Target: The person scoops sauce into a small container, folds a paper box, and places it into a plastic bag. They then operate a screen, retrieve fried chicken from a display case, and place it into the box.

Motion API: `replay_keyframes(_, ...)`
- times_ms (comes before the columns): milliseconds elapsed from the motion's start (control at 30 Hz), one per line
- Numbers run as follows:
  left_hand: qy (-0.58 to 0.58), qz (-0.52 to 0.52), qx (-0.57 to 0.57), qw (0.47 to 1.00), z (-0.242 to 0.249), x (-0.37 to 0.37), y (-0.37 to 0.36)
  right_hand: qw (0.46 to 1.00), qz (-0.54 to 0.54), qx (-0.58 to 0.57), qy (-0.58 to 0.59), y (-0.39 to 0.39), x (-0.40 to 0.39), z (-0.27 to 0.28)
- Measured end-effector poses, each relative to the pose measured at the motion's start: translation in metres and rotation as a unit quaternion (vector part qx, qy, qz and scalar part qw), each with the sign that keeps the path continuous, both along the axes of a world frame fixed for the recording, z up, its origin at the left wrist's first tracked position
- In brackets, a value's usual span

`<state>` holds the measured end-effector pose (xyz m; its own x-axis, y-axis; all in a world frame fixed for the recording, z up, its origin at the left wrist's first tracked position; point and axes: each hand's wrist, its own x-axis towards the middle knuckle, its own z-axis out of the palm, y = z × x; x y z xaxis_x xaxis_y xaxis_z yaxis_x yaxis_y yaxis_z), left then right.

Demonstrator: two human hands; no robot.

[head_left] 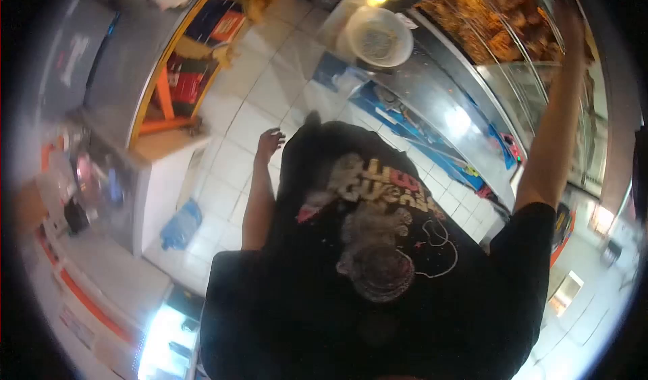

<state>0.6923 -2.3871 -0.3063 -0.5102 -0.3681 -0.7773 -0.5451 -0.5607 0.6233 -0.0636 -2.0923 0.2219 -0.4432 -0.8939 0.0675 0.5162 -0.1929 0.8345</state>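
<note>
My left hand (271, 144) hangs at my side above the tiled floor, its fingers loosely bent and nothing visible in them. My right arm stretches up along the right side of a glass display case (516, 86). At its end, my right hand (567, 9) is dark and blurred near the top edge of the view, beside the case; its fingers cannot be made out. Behind the glass lies a heap of brown, fried-looking food (472, 15) under warm light. A white bowl (379, 37) with something pale in it stands on the metal counter (432, 76) left of the case.
White floor tiles (236, 120) run between the counter and a shelf unit (172, 83) with boxes on the left. A blue plastic bag (182, 225) lies on the floor. Blue panels (378, 103) line the counter's lower side. A bright lit panel (165, 343) glows at lower left.
</note>
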Motion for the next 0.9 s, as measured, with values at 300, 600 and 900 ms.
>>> replay_keyframes(300, 0.030, -0.151, -0.246, 0.957, -0.079, 0.107, 0.063, 0.989, -0.086, -0.068, -0.102, -0.026, 0.067, 0.022)
replay_keyframes(600, -0.031, 0.034, 0.024, 0.999, -0.043, 0.137, 0.083, 0.528, 0.290, -0.646, -0.470, -0.024, 0.097, 0.007)
replay_keyframes(900, -0.085, 0.025, 0.015, 0.996, -0.031, 0.066, 0.012, 0.557, 0.310, -0.627, -0.447, -0.035, 0.135, 0.003)
